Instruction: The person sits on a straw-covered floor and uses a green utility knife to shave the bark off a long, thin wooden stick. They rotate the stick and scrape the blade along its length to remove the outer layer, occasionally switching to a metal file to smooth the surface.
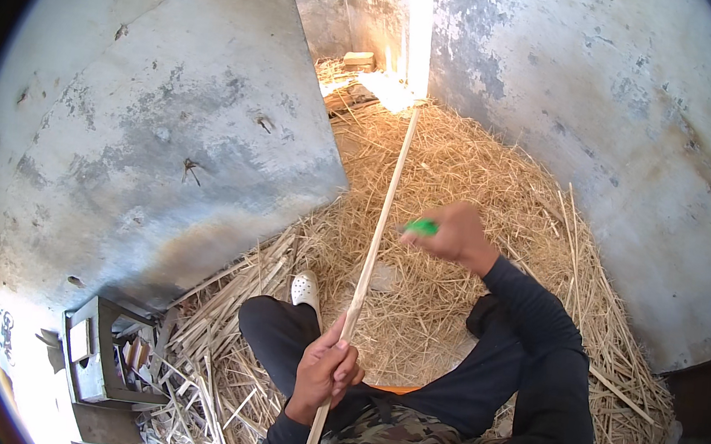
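My left hand (329, 367), low in the middle, is closed round a long pale wooden strip (384, 212). The strip slants up and away from my lap, and its far end is lost near the glare by the wall. To the right of the strip and apart from it, my right hand (455, 232) is closed on a small green-handled tool (420, 227). Motion blurs that hand, and the tool's short dark tip points toward the strip; its exact kind is unclear.
Straw-like shavings (456, 159) cover the floor before me. Split strips lie piled at left (216, 380) and right (610, 332). A box-like frame (97, 368) stands lower left. Grey walls (607, 101) close in both sides. A white clog (304, 289) is on my foot.
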The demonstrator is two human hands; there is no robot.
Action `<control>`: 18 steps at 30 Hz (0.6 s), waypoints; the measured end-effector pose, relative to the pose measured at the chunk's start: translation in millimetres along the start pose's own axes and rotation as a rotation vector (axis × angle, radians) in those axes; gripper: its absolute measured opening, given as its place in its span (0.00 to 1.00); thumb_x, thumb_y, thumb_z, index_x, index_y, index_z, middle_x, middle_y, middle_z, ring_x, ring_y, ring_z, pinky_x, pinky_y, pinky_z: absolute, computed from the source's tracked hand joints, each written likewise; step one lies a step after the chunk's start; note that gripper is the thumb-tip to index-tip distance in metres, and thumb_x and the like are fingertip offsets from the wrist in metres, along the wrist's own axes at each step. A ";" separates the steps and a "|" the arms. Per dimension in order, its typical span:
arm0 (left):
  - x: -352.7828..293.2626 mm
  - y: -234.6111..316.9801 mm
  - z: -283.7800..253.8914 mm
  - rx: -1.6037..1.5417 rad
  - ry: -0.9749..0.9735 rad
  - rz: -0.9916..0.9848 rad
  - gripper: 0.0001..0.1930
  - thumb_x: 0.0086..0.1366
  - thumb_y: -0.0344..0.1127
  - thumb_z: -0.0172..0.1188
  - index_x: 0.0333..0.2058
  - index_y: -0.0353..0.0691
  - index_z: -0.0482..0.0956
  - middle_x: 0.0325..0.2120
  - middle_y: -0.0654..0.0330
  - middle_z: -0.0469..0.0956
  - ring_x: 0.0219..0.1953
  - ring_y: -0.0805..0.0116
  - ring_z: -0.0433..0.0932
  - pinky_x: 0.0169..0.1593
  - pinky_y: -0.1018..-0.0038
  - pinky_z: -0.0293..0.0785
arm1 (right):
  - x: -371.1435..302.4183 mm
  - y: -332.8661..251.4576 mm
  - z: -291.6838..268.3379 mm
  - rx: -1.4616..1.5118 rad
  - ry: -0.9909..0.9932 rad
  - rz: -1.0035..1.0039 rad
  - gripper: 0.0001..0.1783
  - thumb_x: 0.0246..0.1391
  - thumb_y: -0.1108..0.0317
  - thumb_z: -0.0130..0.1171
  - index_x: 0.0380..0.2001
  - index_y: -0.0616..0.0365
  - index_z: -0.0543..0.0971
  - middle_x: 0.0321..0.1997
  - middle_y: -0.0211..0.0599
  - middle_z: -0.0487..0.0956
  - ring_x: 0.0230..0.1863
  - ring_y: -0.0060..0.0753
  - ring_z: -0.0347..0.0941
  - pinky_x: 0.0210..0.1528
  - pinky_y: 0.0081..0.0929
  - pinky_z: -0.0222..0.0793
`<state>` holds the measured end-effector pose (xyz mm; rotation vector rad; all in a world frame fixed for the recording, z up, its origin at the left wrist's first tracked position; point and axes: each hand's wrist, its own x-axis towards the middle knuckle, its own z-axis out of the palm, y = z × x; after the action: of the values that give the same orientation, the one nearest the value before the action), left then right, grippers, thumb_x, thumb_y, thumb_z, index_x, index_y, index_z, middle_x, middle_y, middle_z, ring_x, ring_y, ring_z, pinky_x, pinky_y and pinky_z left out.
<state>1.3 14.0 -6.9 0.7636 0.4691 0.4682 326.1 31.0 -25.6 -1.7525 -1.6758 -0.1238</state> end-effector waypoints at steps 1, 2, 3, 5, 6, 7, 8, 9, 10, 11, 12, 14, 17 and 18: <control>2.9 2.0 2.4 -0.020 -0.022 0.006 0.26 0.73 0.30 0.41 0.68 0.45 0.53 0.13 0.69 0.58 0.10 0.80 0.54 0.23 0.78 0.61 | -5.3 -23.0 -1.1 -0.026 -0.007 -0.092 0.41 0.46 0.21 0.48 0.11 0.49 0.79 0.04 0.22 0.62 0.07 0.20 0.56 0.10 0.26 0.49; 5.0 3.6 4.9 -0.033 -0.034 -0.005 0.26 0.73 0.30 0.41 0.68 0.46 0.53 0.13 0.69 0.58 0.10 0.80 0.53 0.23 0.78 0.60 | -8.0 -34.2 -5.0 -0.056 -0.010 -0.180 0.42 0.45 0.21 0.48 0.07 0.50 0.75 0.04 0.23 0.62 0.07 0.20 0.57 0.10 0.26 0.50; 4.9 4.0 7.8 -0.047 -0.040 -0.013 0.26 0.73 0.30 0.40 0.68 0.46 0.53 0.13 0.69 0.58 0.10 0.80 0.53 0.23 0.78 0.60 | -7.0 -30.5 -5.2 -0.082 -0.014 -0.129 0.42 0.45 0.20 0.48 0.06 0.50 0.73 0.04 0.25 0.62 0.07 0.22 0.58 0.10 0.27 0.51; 6.2 3.3 10.9 -0.078 -0.059 -0.029 0.26 0.73 0.30 0.40 0.68 0.48 0.53 0.13 0.69 0.57 0.10 0.80 0.53 0.22 0.78 0.59 | 1.0 -18.1 -4.3 -0.131 -0.023 -0.029 0.43 0.44 0.19 0.48 0.04 0.50 0.68 0.04 0.28 0.62 0.07 0.25 0.59 0.10 0.29 0.53; 7.7 1.5 12.5 -0.100 -0.075 -0.039 0.26 0.73 0.29 0.40 0.68 0.48 0.53 0.13 0.69 0.57 0.10 0.80 0.53 0.22 0.78 0.59 | 5.5 -13.4 -7.3 -0.110 -0.015 0.022 0.43 0.43 0.19 0.49 0.04 0.51 0.68 0.04 0.29 0.63 0.07 0.27 0.60 0.11 0.30 0.54; 8.8 0.0 13.5 -0.123 -0.091 -0.048 0.26 0.73 0.29 0.40 0.68 0.49 0.53 0.13 0.69 0.57 0.10 0.80 0.52 0.22 0.78 0.59 | 10.3 -9.0 -10.2 -0.088 -0.006 0.073 0.43 0.41 0.19 0.49 0.05 0.51 0.69 0.04 0.29 0.64 0.07 0.29 0.60 0.11 0.30 0.55; 8.3 -1.7 13.2 -0.133 -0.089 -0.049 0.25 0.73 0.30 0.39 0.68 0.49 0.53 0.13 0.70 0.57 0.10 0.80 0.53 0.22 0.78 0.59 | 12.6 -6.8 -12.1 -0.065 0.002 0.122 0.44 0.40 0.18 0.50 0.05 0.52 0.70 0.05 0.30 0.64 0.07 0.31 0.61 0.12 0.30 0.56; 8.1 -2.2 11.6 -0.137 -0.085 -0.040 0.25 0.73 0.30 0.39 0.68 0.49 0.54 0.13 0.70 0.56 0.10 0.80 0.53 0.22 0.79 0.59 | 10.6 -12.2 -7.5 -0.058 -0.002 0.078 0.44 0.40 0.18 0.50 0.05 0.52 0.70 0.05 0.31 0.64 0.07 0.33 0.61 0.12 0.31 0.56; 8.9 -1.6 10.7 -0.138 -0.082 -0.035 0.25 0.73 0.30 0.39 0.68 0.50 0.54 0.13 0.70 0.56 0.10 0.80 0.53 0.22 0.79 0.59 | 2.3 -23.0 1.1 -0.050 -0.005 0.039 0.44 0.39 0.18 0.51 0.05 0.52 0.71 0.05 0.31 0.64 0.08 0.34 0.62 0.13 0.31 0.57; 12.1 -0.5 10.7 -0.123 -0.074 -0.025 0.25 0.74 0.30 0.39 0.68 0.50 0.54 0.13 0.70 0.56 0.10 0.80 0.53 0.22 0.79 0.59 | -0.8 -28.3 5.9 -0.042 -0.008 -0.001 0.44 0.38 0.18 0.51 0.05 0.52 0.71 0.06 0.31 0.65 0.08 0.36 0.62 0.13 0.31 0.58; 12.1 -1.5 9.4 -0.110 -0.054 -0.026 0.25 0.74 0.30 0.39 0.68 0.50 0.54 0.13 0.70 0.56 0.10 0.80 0.53 0.23 0.79 0.59 | 2.0 -25.4 6.9 -0.054 -0.003 -0.034 0.43 0.38 0.18 0.52 0.06 0.52 0.72 0.06 0.31 0.65 0.08 0.36 0.62 0.13 0.31 0.58; 6.1 -4.9 6.7 -0.102 -0.030 -0.046 0.25 0.74 0.31 0.39 0.68 0.51 0.54 0.13 0.70 0.55 0.10 0.80 0.53 0.23 0.79 0.59 | 5.1 -16.2 8.2 -0.075 -0.004 -0.082 0.42 0.38 0.19 0.53 0.06 0.51 0.73 0.06 0.31 0.65 0.08 0.36 0.63 0.13 0.31 0.58; 8.1 -2.1 6.7 -0.144 -0.040 -0.043 0.24 0.74 0.31 0.39 0.67 0.51 0.55 0.13 0.70 0.55 0.11 0.80 0.54 0.24 0.79 0.59 | 9.8 -13.8 10.0 -0.053 0.047 -0.082 0.41 0.36 0.19 0.55 0.06 0.50 0.72 0.05 0.30 0.64 0.08 0.35 0.63 0.13 0.31 0.57; 7.8 -1.7 7.1 -0.148 -0.048 -0.046 0.24 0.74 0.31 0.39 0.67 0.51 0.55 0.13 0.70 0.55 0.11 0.80 0.54 0.24 0.79 0.59 | 12.2 -13.5 10.4 -0.047 0.066 -0.083 0.41 0.35 0.19 0.55 0.06 0.50 0.72 0.05 0.30 0.64 0.08 0.34 0.62 0.13 0.31 0.57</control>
<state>11.9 13.5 -5.5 0.6194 0.4014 0.4357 311.7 45.8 -21.5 -1.6950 -1.7110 -0.2581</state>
